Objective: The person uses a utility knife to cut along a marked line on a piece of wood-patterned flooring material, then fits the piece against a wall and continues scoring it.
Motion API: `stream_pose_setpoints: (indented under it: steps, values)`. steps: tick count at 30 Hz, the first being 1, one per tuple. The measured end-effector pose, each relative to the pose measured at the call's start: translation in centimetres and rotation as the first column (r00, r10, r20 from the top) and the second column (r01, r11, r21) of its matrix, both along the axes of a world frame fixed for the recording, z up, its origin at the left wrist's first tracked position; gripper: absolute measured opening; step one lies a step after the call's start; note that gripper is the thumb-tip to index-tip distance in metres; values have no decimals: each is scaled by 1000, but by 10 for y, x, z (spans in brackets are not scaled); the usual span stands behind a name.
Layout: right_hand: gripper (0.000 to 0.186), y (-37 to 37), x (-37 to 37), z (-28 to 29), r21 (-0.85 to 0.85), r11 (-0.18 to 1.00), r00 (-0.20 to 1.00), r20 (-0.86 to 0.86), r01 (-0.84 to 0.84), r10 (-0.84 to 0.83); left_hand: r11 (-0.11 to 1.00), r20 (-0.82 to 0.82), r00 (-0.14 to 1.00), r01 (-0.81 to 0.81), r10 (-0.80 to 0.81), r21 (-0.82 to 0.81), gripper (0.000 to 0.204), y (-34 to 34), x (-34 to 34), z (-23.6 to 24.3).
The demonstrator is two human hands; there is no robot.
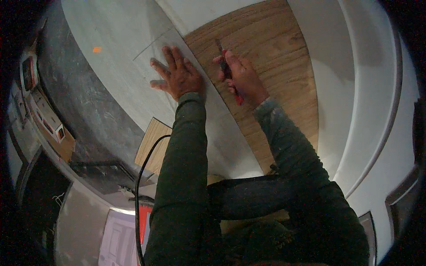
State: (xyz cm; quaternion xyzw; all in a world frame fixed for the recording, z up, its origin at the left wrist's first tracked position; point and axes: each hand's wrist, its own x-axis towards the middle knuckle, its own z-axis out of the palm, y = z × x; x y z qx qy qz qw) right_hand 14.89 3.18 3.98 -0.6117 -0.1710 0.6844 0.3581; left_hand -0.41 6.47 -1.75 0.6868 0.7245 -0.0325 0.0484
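Grey floor [111, 53] fills the far left, and wood planks [275, 57] cover the far right. Left hand [177, 75] lies flat and wide open on a pale plank [213, 119], fingers spread, arm stretched straight out. Right hand [244, 77] is closed around a red knife [228, 73], with its blade at the seam between the pale plank and the wood. Small flat boxes [49, 119] with red and white labels sit along the left wall. A black cord [141, 177] curves near the left arm.
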Motion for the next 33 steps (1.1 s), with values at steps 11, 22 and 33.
stream_pose_setpoints:
  steps: [11,22,33]
  values:
    - [42,20,-36,-21,201,942,942,262,-268,212,998,-175,984,31,-41,-60,52,-2,-1,-5]
    - [39,50,-51,-29,139,937,841,496,-322,215,992,-120,992,17,-32,-123,53,1,0,-5]
    - [30,55,-51,-8,108,811,557,778,-575,291,989,-46,999,22,-29,-148,53,0,-3,1]
